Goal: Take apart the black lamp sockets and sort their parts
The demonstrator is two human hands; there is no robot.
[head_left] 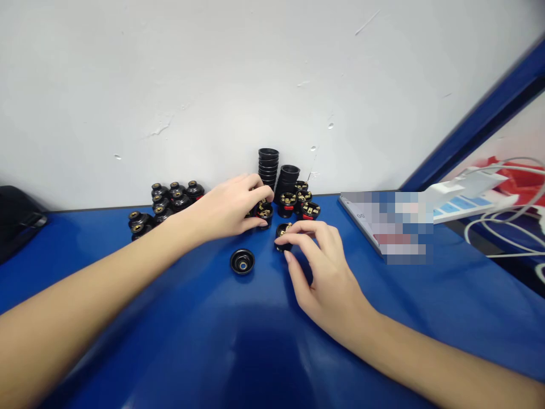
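Observation:
Black lamp socket bodies with brass terminals on top stand on the blue table. My left hand [234,207] curls its fingers and thumb around one lamp socket body [264,211] in that group, partly covering others. Nearer to me, my right hand [322,267] has its thumb and index finger on another lamp socket body [281,230], whose right side is hidden by the fingers. A round black cap [242,262] with a central hole lies hollow side up between the two hands, touched by neither.
Several domed black lamp sockets [175,200] cluster at the left by the wall. Two stacks of black threaded rings [268,162] rise behind my hands. More socket bodies [307,211] stand right of them. A phone-like device [361,218] lies farther right, near white cables [477,230].

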